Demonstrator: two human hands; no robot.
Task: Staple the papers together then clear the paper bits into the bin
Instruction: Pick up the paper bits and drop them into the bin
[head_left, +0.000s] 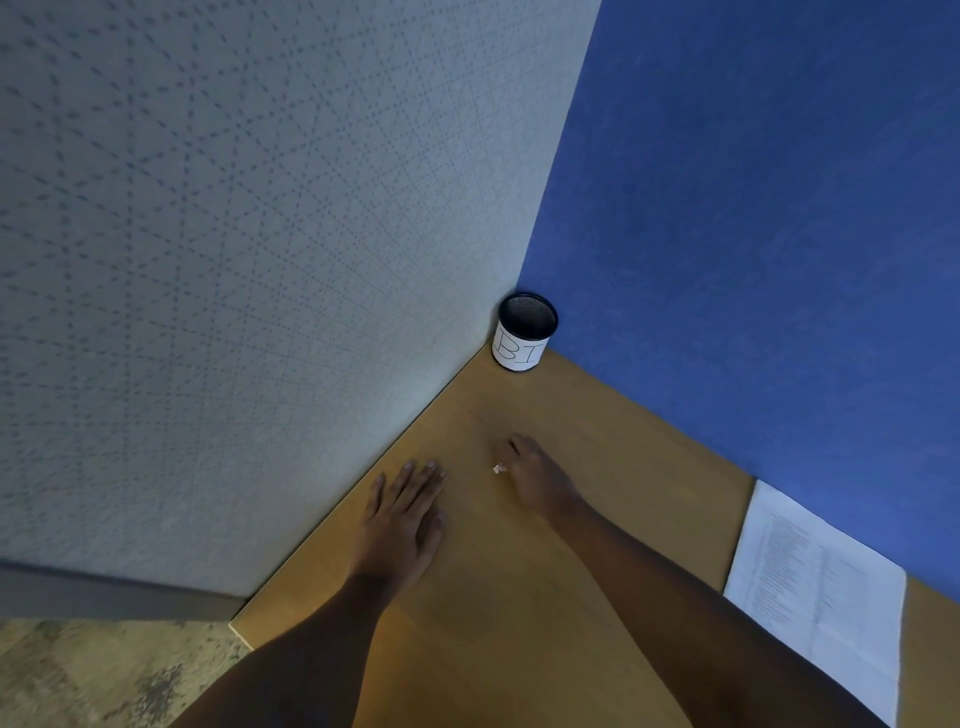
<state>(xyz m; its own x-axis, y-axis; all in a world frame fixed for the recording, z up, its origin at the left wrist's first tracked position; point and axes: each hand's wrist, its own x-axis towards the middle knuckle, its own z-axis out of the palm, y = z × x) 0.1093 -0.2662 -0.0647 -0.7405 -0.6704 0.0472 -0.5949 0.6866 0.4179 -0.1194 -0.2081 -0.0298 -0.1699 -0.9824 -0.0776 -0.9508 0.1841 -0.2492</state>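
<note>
Leftmost, a grey wall (234, 260) rises above a strip of speckled floor (104, 675). Beside it the wooden counter (493, 623) begins, and the left hand (408, 506) lies flat on it near the wall edge, palm down, fingers straight and slightly spread, holding nothing. Just right of it, not touching, the right hand (532, 480) sits low over the counter with fingers curled, pinching a small white paper bit (500, 468) at its tips. Beyond both hands, in the corner where the grey wall meets a blue wall (753, 208), stands the bin (525, 332), a black mesh cup with a white label, upright. Farthest right, the printed papers (815, 587) lie flat on the counter against the blue wall, well apart from the hands
</note>
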